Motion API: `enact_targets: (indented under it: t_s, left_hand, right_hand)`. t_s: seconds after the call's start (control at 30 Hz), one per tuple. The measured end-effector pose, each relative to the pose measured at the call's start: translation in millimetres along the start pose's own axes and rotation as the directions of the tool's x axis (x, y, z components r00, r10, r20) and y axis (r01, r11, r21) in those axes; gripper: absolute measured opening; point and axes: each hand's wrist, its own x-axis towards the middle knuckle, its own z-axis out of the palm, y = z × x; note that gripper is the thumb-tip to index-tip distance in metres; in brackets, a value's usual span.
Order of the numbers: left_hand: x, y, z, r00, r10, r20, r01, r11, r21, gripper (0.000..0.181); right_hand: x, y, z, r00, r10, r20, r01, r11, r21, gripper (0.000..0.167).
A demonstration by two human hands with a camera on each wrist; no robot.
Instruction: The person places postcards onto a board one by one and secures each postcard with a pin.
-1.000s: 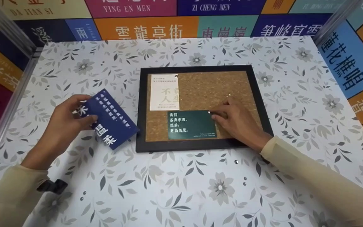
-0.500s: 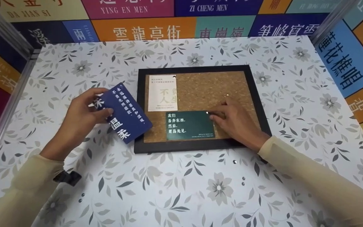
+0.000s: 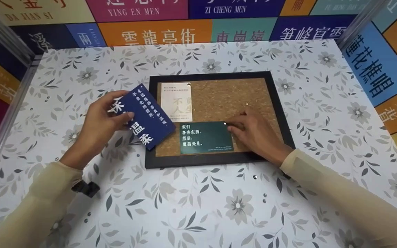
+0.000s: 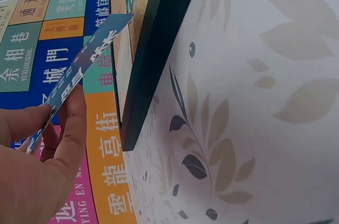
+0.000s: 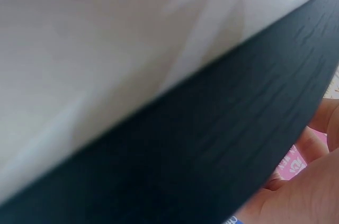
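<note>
My left hand (image 3: pixel 100 125) pinches a dark blue card (image 3: pixel 146 115) with white Chinese writing, thumb on its face. The card is tilted and overlaps the left edge of a black-framed cork board (image 3: pixel 240 89). On the cork a green card (image 3: pixel 205 137) lies low in the middle. At that card's upper right corner, my right hand (image 3: pixel 258 132) has thumb and index finger at a small silver pushpin (image 3: pixel 225 123) and appears to pinch it. The left wrist view shows the blue card (image 4: pixel 79 75) edge-on between thumb and fingers.
A white card (image 3: pixel 176 103) is fixed at the board's upper left by a dark pin (image 3: pixel 189 84). Another small pin (image 3: pixel 247 104) shows on the cork. One shiny pin-like dot (image 3: pixel 255 177) lies on the floral tabletop (image 3: pixel 191 193). Printed panels (image 3: pixel 157 32) stand behind.
My left hand has carried the blue card right and slightly up, from beside the board to over its left frame edge. The right hand has stayed at the green card's corner.
</note>
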Motion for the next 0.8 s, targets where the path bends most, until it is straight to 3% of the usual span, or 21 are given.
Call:
enact_targets:
  t_s: [0.47, 0.8]
  left_hand:
    - [20.2, -2.1, 17.8, 0.998, -0.040, -0.054, 0.040, 0.999, -0.019, 0.063]
    - [36.3, -0.3, 35.7, 0.998, -0.067, -0.018, 0.065, 0.996, -0.062, 0.062]
  right_hand:
    - [0.4, 0, 0, 1.000, 0.002, -0.002, -0.002, 1.000, 0.016, 0.025]
    - [0.6, -1, -1, 1.000, 0.001, -0.005, -0.001, 1.000, 0.018, 0.024]
